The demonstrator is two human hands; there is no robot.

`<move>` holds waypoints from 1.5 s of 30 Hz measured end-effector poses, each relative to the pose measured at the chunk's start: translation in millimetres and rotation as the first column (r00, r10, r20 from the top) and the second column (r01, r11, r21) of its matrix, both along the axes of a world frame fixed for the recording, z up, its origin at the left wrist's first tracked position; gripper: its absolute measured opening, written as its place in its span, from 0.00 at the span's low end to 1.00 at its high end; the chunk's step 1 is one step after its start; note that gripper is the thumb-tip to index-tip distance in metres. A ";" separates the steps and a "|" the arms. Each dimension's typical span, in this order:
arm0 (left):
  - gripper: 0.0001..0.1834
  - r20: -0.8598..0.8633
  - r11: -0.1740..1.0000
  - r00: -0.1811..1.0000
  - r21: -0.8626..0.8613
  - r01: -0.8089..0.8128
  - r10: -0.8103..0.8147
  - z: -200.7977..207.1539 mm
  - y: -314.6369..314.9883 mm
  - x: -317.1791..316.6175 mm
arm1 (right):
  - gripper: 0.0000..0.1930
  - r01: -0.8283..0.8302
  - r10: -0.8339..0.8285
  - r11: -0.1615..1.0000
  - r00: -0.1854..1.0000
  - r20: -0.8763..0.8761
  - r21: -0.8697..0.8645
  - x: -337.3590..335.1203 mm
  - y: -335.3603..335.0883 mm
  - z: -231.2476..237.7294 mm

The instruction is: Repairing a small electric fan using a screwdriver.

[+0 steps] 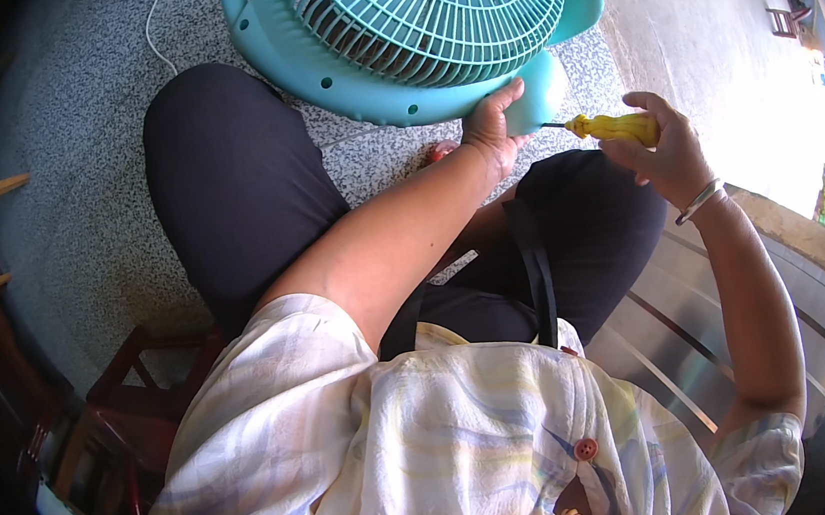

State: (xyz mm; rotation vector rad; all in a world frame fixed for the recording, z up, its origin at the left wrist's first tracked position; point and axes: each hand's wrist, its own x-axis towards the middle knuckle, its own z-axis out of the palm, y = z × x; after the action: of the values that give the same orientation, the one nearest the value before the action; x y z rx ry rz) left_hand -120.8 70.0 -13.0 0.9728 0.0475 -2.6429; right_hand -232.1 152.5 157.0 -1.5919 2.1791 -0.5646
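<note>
A teal fan with a round slatted grille is at the top of the view, in front of my knees. My left hand grips the rounded teal lobe at its lower right, thumb on the near face; the other fingers are mostly hidden behind it. My right hand holds a screwdriver by its yellow handle. Its dark shaft points left, and the end meets the edge of the lobe near my left fingers. Whether the tip sits in a screw cannot be seen.
A speckled floor lies under the fan, with a thin white cord at upper left. Beside my left wrist is a small red object. A dark red stool stands at lower left. Metal panels lie behind my right arm.
</note>
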 end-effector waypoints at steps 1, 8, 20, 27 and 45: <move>0.32 0.009 1.000 1.000 0.003 0.002 -0.002 0.2 -0.7 1.0 | 0.16 0.282 -0.327 0.889 0.942 0.069 0.360 7.2 -15.0 15.1; 0.32 -0.013 1.000 1.000 -0.003 0.004 -0.004 4.4 -0.5 -0.9 | 0.18 -0.328 0.355 0.934 0.902 -0.246 0.145 -20.7 15.6 -2.9; 0.32 -0.016 1.000 1.000 -0.004 0.008 -0.008 0.6 0.2 -2.4 | 0.20 -0.139 0.161 0.982 0.971 -0.177 0.131 -11.7 14.3 -3.2; 0.32 -0.016 1.000 1.000 0.002 -0.001 0.001 -5.1 -0.4 0.3 | 0.19 0.434 -0.698 0.494 0.715 0.045 0.753 -2.9 -21.9 21.7; 0.32 -0.039 1.000 0.999 -0.007 0.001 -0.002 -2.5 1.1 -3.4 | 0.14 -0.393 0.380 0.919 0.905 -0.190 -0.035 -10.4 4.1 0.1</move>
State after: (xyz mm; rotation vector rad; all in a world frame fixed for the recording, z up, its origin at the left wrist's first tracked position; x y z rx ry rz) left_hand -124.2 71.1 -15.5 0.9201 0.0468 -2.6615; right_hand -242.4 156.6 157.1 -2.1190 1.8950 -0.3920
